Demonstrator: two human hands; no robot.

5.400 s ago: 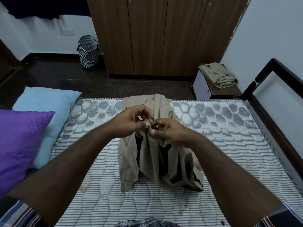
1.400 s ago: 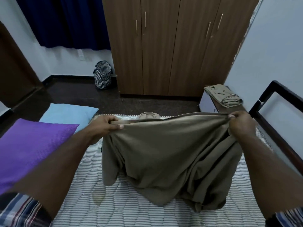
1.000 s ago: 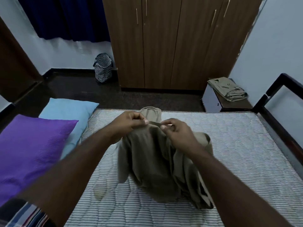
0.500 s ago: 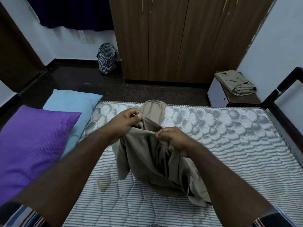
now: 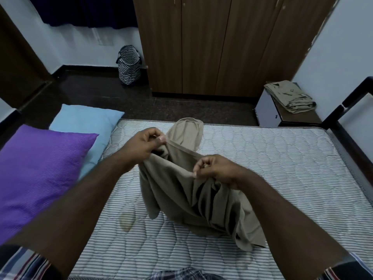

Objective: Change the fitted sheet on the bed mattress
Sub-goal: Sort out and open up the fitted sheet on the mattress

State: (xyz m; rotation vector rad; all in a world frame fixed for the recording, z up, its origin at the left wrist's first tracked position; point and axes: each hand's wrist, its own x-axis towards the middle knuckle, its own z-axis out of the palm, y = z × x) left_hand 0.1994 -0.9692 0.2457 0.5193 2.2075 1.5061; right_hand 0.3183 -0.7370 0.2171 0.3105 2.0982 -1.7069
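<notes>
A khaki fitted sheet (image 5: 193, 199) hangs bunched over the middle of the bare striped mattress (image 5: 272, 168), its lower folds resting on the quilted top. My left hand (image 5: 145, 144) pinches the sheet's hem at the upper left. My right hand (image 5: 216, 168) pinches the same hem lower and nearer to me. A short stretch of hem runs taut between the two hands. One part of the sheet lies flat toward the far edge of the mattress.
A purple pillow (image 5: 38, 174) and a light blue pillow (image 5: 84, 130) lie at the left end. A dark bed frame (image 5: 351, 102) runs along the right. Folded khaki cloth (image 5: 290, 97) sits on a small bedside table. A patterned basket (image 5: 129, 65) stands by the wooden wardrobe (image 5: 212, 43).
After holding the sheet stretched wide, my hands came together on the hem. In the last half second they have drawn slightly apart along it, the right hand moving toward me.
</notes>
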